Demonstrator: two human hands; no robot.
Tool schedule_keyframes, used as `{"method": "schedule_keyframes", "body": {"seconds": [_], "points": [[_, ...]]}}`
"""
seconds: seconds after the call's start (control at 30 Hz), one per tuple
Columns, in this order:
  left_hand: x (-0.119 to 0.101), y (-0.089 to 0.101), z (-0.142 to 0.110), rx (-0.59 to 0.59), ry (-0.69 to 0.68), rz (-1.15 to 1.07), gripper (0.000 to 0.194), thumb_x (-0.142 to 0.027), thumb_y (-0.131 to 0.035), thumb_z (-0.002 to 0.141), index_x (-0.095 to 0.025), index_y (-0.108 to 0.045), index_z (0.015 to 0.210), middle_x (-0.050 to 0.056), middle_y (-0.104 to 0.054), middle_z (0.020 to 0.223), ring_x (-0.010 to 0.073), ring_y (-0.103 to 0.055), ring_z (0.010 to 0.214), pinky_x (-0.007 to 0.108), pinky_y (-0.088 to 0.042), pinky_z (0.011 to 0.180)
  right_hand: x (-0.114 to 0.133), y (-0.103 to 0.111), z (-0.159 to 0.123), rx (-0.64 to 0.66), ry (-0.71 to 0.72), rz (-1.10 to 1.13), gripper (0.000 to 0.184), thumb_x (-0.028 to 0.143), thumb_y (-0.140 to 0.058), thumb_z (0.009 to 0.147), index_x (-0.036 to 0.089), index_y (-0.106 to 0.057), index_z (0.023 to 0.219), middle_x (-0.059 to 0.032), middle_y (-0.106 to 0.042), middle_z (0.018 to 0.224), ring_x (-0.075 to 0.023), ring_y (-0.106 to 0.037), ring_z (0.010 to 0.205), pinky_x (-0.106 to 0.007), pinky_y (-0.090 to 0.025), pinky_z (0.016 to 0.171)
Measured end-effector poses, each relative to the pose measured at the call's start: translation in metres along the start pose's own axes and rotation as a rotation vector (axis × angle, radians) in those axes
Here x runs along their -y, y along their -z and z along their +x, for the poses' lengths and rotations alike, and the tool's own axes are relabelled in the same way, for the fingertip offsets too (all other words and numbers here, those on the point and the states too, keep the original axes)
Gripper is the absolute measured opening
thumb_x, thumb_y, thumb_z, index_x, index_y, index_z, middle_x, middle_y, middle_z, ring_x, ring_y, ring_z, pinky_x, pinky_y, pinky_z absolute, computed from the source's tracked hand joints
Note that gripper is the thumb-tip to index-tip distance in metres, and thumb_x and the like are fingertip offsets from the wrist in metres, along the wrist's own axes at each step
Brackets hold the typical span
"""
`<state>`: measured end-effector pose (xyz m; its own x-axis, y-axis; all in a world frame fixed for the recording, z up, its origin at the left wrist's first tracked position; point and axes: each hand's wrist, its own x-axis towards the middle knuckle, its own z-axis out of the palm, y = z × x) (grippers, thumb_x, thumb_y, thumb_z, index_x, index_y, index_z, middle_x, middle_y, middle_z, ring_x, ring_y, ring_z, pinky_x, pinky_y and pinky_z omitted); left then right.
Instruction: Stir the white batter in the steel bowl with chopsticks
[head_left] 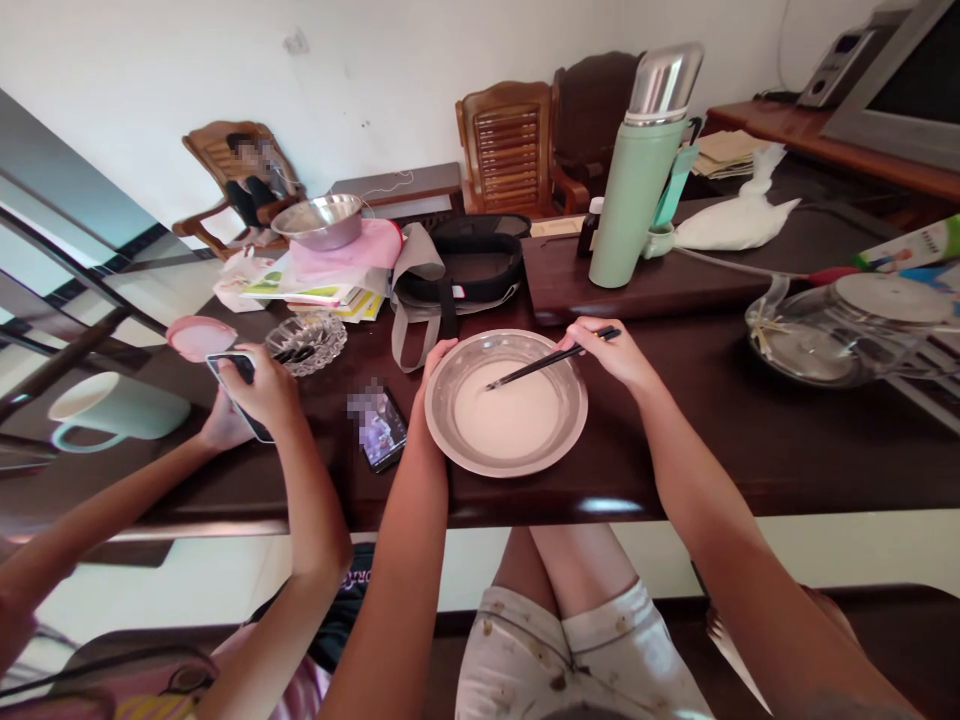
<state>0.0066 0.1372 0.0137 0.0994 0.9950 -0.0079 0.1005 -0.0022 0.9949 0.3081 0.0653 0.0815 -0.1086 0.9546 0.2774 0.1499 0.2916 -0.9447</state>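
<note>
A steel bowl (570,395) with pale batter stands on the dark wooden table (712,420) in front of me. My left hand (429,385) grips the bowl's left rim. My right hand (611,350) is closed on black chopsticks (551,362), whose tips dip into the batter. A phone (381,428) lies face up just left of the bowl.
Another person at my left holds a phone (241,390) in both hands. A tall green thermos (641,170), a glass ashtray (307,342), a mint mug (112,408), a black bag (472,265), a second steel bowl (322,222) and a glass lidded dish (847,325) stand around.
</note>
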Motion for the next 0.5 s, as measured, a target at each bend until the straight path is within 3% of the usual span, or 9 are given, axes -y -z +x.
{"method": "schedule_keyframes", "body": {"seconds": [0.1, 0.23, 0.33, 0.4, 0.5], "points": [[0.002, 0.002, 0.001, 0.0, 0.029, -0.06, 0.028, -0.05, -0.078, 0.084, -0.025, -0.07, 0.092, 0.002, -0.068, 0.093, 0.0318, -0.067, 0.099, 0.044, -0.059, 0.083, 0.0, 0.002, -0.001, -0.068, 0.001, 0.037, 0.053, 0.069, -0.067, 0.08, 0.021, -0.071, 0.059, -0.0054, -0.075, 0.064, -0.0197, -0.069, 0.066, -0.03, -0.044, 0.059], [0.007, -0.006, 0.003, -0.009, 0.053, -0.12, 0.03, -0.047, -0.069, 0.096, -0.018, -0.071, 0.103, 0.008, -0.067, 0.104, 0.0306, -0.065, 0.101, 0.043, -0.059, 0.087, 0.001, -0.001, -0.002, 0.103, -0.019, 0.031, 0.05, 0.067, -0.068, 0.081, 0.021, -0.074, 0.063, -0.006, -0.077, 0.071, -0.0194, -0.07, 0.07, -0.03, -0.048, 0.064], [0.006, -0.003, -0.002, -0.033, 0.042, -0.16, 0.032, -0.04, -0.06, 0.104, -0.014, -0.065, 0.122, 0.011, -0.06, 0.122, 0.0245, -0.061, 0.108, 0.039, -0.057, 0.094, -0.002, -0.001, -0.002, 0.08, 0.008, 0.019, 0.046, 0.065, -0.07, 0.081, 0.021, -0.076, 0.068, -0.0058, -0.078, 0.077, -0.0207, -0.072, 0.078, -0.03, -0.051, 0.072], [-0.002, 0.019, -0.011, -0.074, 0.006, -0.19, 0.034, -0.037, -0.06, 0.105, -0.013, -0.061, 0.128, 0.012, -0.056, 0.127, 0.0225, -0.06, 0.111, 0.039, -0.056, 0.096, -0.004, 0.002, -0.001, -0.007, 0.022, 0.02, 0.046, 0.064, -0.069, 0.082, 0.021, -0.075, 0.066, -0.0046, -0.077, 0.072, -0.0194, -0.071, 0.075, -0.029, -0.05, 0.07], [-0.026, 0.088, -0.028, -0.193, -0.1, -0.244, 0.035, -0.037, -0.061, 0.104, -0.013, -0.059, 0.13, 0.013, -0.056, 0.127, 0.0225, -0.06, 0.112, 0.04, -0.056, 0.096, -0.004, 0.003, -0.001, -0.015, 0.008, 0.041, 0.049, 0.064, -0.067, 0.084, 0.021, -0.073, 0.06, -0.0034, -0.073, 0.063, -0.0172, -0.068, 0.064, -0.028, -0.046, 0.062]]}}
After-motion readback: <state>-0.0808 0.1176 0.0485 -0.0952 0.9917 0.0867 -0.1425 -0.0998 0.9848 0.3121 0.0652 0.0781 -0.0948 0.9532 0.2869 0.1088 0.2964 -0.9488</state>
